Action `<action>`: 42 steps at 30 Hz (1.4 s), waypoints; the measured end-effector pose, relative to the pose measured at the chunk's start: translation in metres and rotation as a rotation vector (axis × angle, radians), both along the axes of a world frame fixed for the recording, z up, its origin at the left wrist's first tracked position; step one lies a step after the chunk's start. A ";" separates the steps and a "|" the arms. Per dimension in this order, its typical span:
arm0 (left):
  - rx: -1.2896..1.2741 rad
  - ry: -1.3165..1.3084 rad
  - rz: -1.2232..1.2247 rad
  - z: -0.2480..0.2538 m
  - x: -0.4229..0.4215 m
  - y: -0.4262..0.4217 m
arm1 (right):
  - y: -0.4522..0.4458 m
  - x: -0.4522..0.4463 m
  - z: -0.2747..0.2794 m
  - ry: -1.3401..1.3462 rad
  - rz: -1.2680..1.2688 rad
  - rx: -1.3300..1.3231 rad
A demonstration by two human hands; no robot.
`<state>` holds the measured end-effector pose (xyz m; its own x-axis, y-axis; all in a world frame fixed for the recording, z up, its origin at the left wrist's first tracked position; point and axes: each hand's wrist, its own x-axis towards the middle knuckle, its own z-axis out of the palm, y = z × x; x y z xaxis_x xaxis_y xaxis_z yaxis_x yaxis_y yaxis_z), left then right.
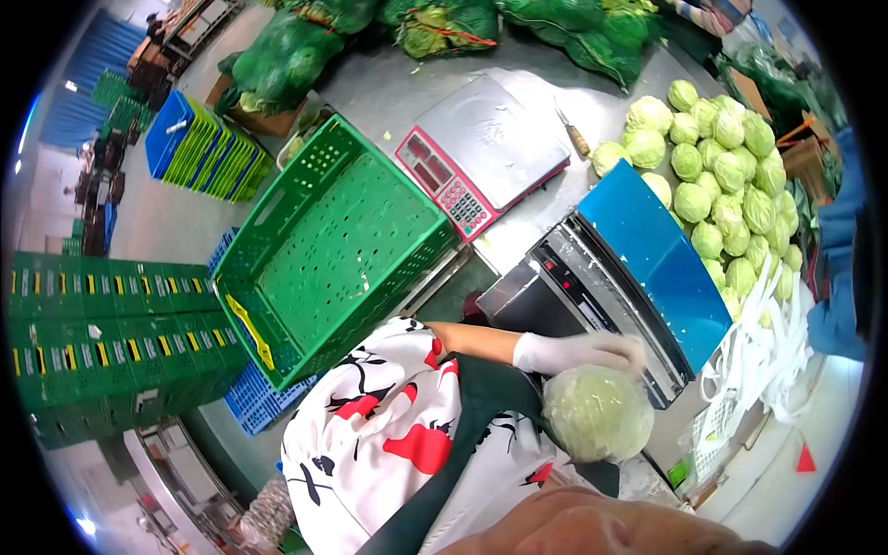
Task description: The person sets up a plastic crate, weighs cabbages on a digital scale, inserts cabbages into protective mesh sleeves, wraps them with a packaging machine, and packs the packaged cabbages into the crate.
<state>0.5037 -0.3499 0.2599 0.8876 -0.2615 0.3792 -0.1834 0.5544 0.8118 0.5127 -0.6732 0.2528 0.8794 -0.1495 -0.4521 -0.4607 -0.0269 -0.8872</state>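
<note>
Right now, the cabbage (597,414) sits just on your body's side of your left hand (592,354), its grip unclear; your right hand is out of sight.

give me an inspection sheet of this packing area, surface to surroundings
surface: metal table, leaf scraps scattered on it
job's things: large cabbage by the body, apparently film-wrapped; smaller cabbages piled; red-framed scale; machine with blue top; green crate
clutter: knife lying by the scale; white strips heaped beside the pile
hands: left hand gloved, fingers at the large cabbage's edge, grip unclear; right hand not in view
cables: nothing seen
surroundings: stuffed green net bags at the table's far side, stacked green crates at left
</note>
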 end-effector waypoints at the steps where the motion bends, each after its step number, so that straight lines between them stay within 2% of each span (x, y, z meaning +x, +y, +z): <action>1: -0.244 0.150 -0.087 0.026 -0.011 -0.004 | 0.010 0.002 0.003 -0.018 0.021 0.014; 2: -0.491 0.298 -0.177 0.044 -0.022 -0.005 | 0.019 0.003 0.007 -0.027 0.050 0.028; 5: 0.053 -0.068 0.033 0.028 -0.034 0.028 | 0.058 0.009 0.011 -0.060 0.147 0.092; 8: -0.187 0.161 0.034 -0.003 -0.053 0.045 | 0.119 0.015 0.003 -0.073 0.282 0.201; 9: -0.153 0.275 0.147 -0.009 -0.061 0.053 | 0.138 0.017 0.000 -0.070 0.330 0.238; 10: 0.318 -0.072 0.538 -0.003 -0.067 0.070 | 0.162 0.019 -0.004 -0.084 0.398 0.260; 11: 0.346 -0.019 0.707 0.004 -0.079 0.088 | 0.184 0.018 -0.009 -0.238 0.591 0.148; 12: 0.046 0.254 0.700 -0.005 -0.087 0.096 | 0.209 0.019 -0.013 -0.528 0.830 -0.097; 13: -0.709 0.577 0.575 -0.017 -0.094 0.108 | 0.236 0.018 -0.015 -0.783 0.959 -0.226; 14: -0.800 0.509 0.645 -0.021 -0.106 0.126 | 0.262 0.012 -0.016 -0.602 0.951 -0.004; 15: -0.716 0.450 0.720 -0.027 -0.119 0.143 | 0.286 0.005 -0.017 -0.393 0.886 0.283; 16: -0.874 0.441 0.725 -0.023 -0.136 0.155 | 0.315 -0.007 -0.017 0.129 0.564 0.788; 18: -0.895 0.246 0.693 -0.023 -0.164 0.167 | 0.346 -0.023 -0.014 -0.056 0.858 0.638; 19: -0.908 0.287 0.775 -0.030 -0.168 0.173 | 0.354 -0.020 -0.023 -0.191 1.034 0.626; 20: -0.922 0.327 0.858 -0.035 -0.170 0.184 | 0.362 -0.023 -0.019 -0.087 1.144 0.599; 21: -0.761 0.449 1.066 -0.041 -0.171 0.197 | 0.368 -0.025 -0.015 -0.282 1.364 0.350; 22: -0.874 0.575 1.071 -0.075 -0.182 0.213 | 0.373 -0.026 -0.010 -0.484 1.562 0.084; 23: -0.947 0.531 1.044 -0.097 -0.190 0.236 | 0.376 -0.033 -0.004 -0.579 1.572 -0.029; 26: -0.992 0.564 0.991 -0.158 -0.225 0.296 | 0.367 -0.034 -0.006 -0.232 1.358 0.091; 28: -0.688 0.646 1.176 -0.185 -0.234 0.317 | 0.355 -0.031 -0.018 -0.118 1.158 0.169; 32: -0.535 0.940 1.369 -0.231 -0.205 0.320 | 0.340 -0.034 -0.027 0.009 1.052 0.208; 34: -0.497 1.120 1.284 -0.258 -0.192 0.316 | 0.336 -0.038 -0.027 0.026 1.087 0.169; 36: -0.424 1.066 1.297 -0.255 -0.183 0.305 | 0.334 -0.041 -0.027 -0.002 1.128 0.132; 37: -0.512 0.997 1.263 -0.249 -0.185 0.301 | 0.332 -0.044 -0.024 -0.009 1.146 0.114; 40: -0.515 0.880 1.120 -0.260 -0.200 0.305 | 0.329 -0.048 -0.028 -0.013 1.197 0.088; 41: -0.486 0.967 1.093 -0.241 -0.205 0.303 | 0.326 -0.049 -0.033 -0.005 1.219 0.086; 42: -0.330 1.138 1.086 -0.222 -0.207 0.303 | 0.322 -0.051 -0.039 -0.025 1.226 0.088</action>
